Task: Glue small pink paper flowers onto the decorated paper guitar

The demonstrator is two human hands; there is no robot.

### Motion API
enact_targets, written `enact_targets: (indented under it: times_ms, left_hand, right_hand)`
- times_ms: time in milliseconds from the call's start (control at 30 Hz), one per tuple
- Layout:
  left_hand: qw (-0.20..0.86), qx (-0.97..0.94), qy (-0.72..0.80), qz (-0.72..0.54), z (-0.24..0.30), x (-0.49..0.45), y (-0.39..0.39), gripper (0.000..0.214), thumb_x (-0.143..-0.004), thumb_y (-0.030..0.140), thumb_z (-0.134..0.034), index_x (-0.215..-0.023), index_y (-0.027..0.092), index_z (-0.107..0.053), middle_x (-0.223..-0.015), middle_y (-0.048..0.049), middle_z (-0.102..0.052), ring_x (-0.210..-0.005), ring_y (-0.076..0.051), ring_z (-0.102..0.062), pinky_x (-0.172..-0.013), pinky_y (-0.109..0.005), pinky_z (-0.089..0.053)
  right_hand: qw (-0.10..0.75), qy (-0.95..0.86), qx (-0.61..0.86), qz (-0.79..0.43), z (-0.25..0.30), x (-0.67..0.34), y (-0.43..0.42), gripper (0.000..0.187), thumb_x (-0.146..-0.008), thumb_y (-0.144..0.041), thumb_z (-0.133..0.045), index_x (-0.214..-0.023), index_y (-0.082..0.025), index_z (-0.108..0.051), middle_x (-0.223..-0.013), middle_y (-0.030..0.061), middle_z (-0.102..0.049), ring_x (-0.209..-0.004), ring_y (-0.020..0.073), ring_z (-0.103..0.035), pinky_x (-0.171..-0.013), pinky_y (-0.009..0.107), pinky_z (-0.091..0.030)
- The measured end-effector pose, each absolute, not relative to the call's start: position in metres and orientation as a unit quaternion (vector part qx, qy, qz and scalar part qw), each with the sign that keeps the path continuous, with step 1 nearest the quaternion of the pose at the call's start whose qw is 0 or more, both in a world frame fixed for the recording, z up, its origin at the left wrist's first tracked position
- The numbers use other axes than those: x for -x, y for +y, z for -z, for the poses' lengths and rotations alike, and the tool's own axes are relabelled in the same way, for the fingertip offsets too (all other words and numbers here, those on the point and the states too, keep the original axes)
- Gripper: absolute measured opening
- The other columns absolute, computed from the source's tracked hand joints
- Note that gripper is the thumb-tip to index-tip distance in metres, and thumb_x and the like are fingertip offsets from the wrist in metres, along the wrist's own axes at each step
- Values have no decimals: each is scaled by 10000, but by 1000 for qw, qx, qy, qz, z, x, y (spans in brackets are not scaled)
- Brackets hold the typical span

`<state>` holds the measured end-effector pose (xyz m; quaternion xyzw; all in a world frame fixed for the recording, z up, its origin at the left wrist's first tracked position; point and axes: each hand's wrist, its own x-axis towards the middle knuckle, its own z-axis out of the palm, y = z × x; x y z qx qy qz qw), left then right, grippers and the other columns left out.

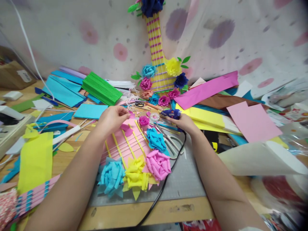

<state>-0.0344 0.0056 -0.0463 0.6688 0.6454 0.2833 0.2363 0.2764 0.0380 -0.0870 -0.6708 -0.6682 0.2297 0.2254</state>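
My right hand (184, 123) is closed around a blue glue gun (171, 113), whose black cord (166, 186) runs down to the table's front edge. My left hand (114, 118) is pinched above the far end of a pink paper guitar body (117, 142), with a small magenta crepe paper piece (131, 115) at its fingertips. More magenta paper (126, 130) lies on the body below. Yellow strips and pale strings cross the pink surface. Crepe flowers in blue (112, 175), yellow (136, 173) and pink (158, 164) line its near edge. A small magenta rose (143, 120) sits at the far right corner.
Scissors (171, 144) lie on the grey mat (187, 186), under the cord. A yellow paper guitar (156, 48) with flowers leans against the back curtain. Green (101, 88), blue (90, 111) and magenta (207, 89) crepe paper surrounds the mat. A white roll (262, 158) is at right.
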Motion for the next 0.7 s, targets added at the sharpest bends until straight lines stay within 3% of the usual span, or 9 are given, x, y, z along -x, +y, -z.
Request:
enact_targets:
  times_ms: [200,367,500,700]
  left_hand:
    - [236,-669,645,-284,49,34,7,300,-709,461,-584,-800,199,-700,-686,-20,-681,-597,-156,-564,-550,-258,-361]
    - [244,-659,649,-291,49,34,7,286,-698,458,-594,-778,199,-687,-674,-17,-674,-587,-157,-565,-537,-256,-360]
    - [237,-662,651,-286,47,33,6,275,-703,450,-591,-759,197,-683,-649,-14,-666,-583,-158,-564,-525,-257,-346]
    - [229,-660,653,-292,43,33,4,275,-708,444,-590,-772,195,-687,-684,-22,-682,-617,-167,-581,-536,-259,-358]
  right_hand:
    - [189,-695,631,-288,74,-291,35,469,-656,-478,-720,-1011,-170,-708,-875,38,-741,-743,207,-665,-663,296,-515]
    - [139,-701,662,-226,58,-299,31,553,-627,-497,-734,-1050,-146,-671,-934,91,-720,-795,232,-659,-683,318,-507]
    - [203,-730,635,-148,45,-289,18,643,-613,-527,-748,-1140,-184,-614,-1082,120,-675,-930,267,-640,-784,389,-509]
    - [325,-800,478,-159,35,-235,0,535,-731,-371,-700,-1217,-219,-537,-1192,102,-613,-1097,246,-577,-930,408,-465]
